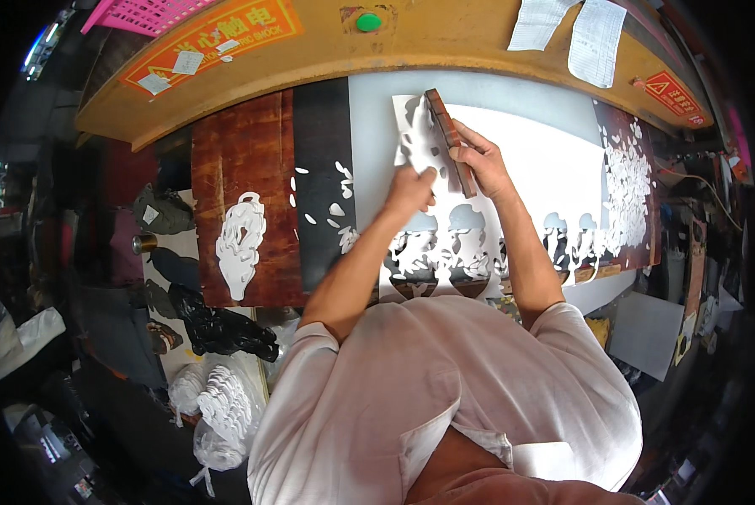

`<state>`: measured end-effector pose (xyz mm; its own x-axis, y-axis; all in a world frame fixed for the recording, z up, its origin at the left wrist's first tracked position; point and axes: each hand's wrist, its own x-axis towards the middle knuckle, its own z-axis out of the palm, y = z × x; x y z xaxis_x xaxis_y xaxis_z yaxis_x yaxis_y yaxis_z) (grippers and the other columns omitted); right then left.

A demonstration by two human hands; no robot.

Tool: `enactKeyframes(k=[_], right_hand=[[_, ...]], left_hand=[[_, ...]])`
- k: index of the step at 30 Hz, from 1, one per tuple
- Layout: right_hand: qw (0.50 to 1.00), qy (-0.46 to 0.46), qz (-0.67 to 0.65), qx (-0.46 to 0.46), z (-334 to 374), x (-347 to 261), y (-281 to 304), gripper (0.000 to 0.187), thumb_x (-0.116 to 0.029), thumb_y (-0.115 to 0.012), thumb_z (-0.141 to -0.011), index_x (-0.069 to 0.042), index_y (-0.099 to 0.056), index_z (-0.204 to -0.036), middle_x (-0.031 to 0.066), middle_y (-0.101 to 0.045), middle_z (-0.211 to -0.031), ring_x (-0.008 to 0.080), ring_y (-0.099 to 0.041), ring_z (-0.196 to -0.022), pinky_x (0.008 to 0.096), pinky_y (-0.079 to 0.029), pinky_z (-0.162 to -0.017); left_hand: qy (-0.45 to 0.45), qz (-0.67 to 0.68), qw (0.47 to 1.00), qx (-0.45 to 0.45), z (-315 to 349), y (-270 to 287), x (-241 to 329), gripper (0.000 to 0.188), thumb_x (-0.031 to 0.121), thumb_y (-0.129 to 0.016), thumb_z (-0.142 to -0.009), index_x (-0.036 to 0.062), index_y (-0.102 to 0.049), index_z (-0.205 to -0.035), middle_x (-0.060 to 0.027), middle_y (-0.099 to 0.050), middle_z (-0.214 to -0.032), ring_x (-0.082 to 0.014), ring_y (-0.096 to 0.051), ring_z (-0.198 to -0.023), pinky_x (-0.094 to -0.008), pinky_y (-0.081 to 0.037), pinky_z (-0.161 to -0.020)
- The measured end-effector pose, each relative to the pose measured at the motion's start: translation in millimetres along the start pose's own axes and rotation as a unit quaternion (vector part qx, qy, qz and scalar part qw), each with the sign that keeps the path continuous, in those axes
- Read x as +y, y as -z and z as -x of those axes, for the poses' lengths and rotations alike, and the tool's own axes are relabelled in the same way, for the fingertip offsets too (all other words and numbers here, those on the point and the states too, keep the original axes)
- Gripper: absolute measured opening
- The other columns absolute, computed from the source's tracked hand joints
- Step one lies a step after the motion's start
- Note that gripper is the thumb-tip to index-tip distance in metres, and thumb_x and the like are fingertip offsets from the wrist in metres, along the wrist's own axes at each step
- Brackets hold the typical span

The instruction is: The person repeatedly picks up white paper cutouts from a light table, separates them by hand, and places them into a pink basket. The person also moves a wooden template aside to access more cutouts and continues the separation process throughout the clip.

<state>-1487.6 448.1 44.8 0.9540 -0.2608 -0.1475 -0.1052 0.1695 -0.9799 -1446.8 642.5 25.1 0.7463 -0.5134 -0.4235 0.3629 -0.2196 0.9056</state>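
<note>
- Right hand (483, 165) grips the tilted brown block (445, 128) at the white sheet (550, 160); a loose hold could drop it
- Left hand (411, 188) curls beside it, hold unclear; a slip could pinch it

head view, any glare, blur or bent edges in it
Head view: the white sheet is washed out nearly to blank by glare; head view: the left hand looks slightly soft, perhaps from motion; head view: the yellow beam bows with the fisheye distortion, and the picture's corners fall to black.
</note>
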Motion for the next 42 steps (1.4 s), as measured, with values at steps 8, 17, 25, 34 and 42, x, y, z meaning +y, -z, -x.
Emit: enactKeyframes(k=[8, 17, 25, 34, 42], right_hand=[[0.998, -0.030, 0.048, -0.019, 3, -9, 2, 0.057, -0.013, -0.077, -0.086, -0.007, -0.071, -0.142, 0.0021, -0.076, -0.114, 0.0110, -0.064, -0.096, 0.0261, -0.053, -0.090], [0.960, 0.123, 0.249, -0.023, 1, 23, -30, 0.056, -0.016, -0.079, -0.081, -0.005, -0.074, -0.136, 0.0088, -0.076, -0.112, 0.0199, -0.067, -0.087, 0.0329, -0.056, -0.082], [0.741, 0.215, 0.635, 0.037, 30, 30, -70, 0.051, -0.029, -0.080, -0.083, -0.008, -0.076, -0.130, 0.0116, -0.068, -0.142, 0.0540, -0.047, -0.137, 0.0547, -0.042, -0.115], [0.836, 0.312, 0.369, -0.260, 66, -35, -120, 0.038, -0.022, -0.081, -0.093, -0.005, -0.076, -0.127, 0.0122, -0.070, -0.115, 0.0321, -0.072, -0.101, 0.0405, -0.060, -0.086], [0.833, 0.325, 0.424, -0.144, 45, -1, -117, 0.022, -0.017, -0.057, -0.105, -0.004, -0.075, -0.105, 0.0174, -0.071, -0.103, 0.0397, -0.071, -0.085, 0.0456, -0.060, -0.077]], left_hand=[[-0.006, 0.391, 0.905, -0.168, 53, 219, 15, 0.026, 0.030, -0.060, -0.102, 0.0051, -0.064, -0.096, 0.0000, -0.043, -0.055, -0.0108, -0.039, -0.042, -0.0266, -0.031, -0.041], [-0.010, 0.070, 0.996, 0.052, 128, 182, 12, 0.027, 0.015, -0.069, -0.105, -0.0052, -0.074, -0.122, -0.0105, -0.077, -0.111, -0.0153, -0.073, -0.093, -0.0309, -0.063, -0.079], [-0.057, 0.156, 0.985, 0.050, 173, 153, 16, 0.037, -0.005, -0.052, -0.101, -0.0071, -0.065, -0.136, -0.0147, -0.072, -0.130, -0.0237, -0.071, -0.121, -0.0347, -0.062, -0.100], [-0.048, 0.119, 0.992, 0.002, 151, 87, 5, 0.038, -0.003, -0.049, -0.104, -0.0041, -0.062, -0.140, -0.0091, -0.068, -0.131, -0.0192, -0.068, -0.122, -0.0393, -0.060, -0.106], [-0.029, 0.098, 0.994, -0.032, 154, 75, -3, 0.038, -0.002, -0.046, -0.106, -0.0066, -0.061, -0.141, -0.0112, -0.067, -0.132, -0.0223, -0.067, -0.126, -0.0400, -0.059, -0.107]])
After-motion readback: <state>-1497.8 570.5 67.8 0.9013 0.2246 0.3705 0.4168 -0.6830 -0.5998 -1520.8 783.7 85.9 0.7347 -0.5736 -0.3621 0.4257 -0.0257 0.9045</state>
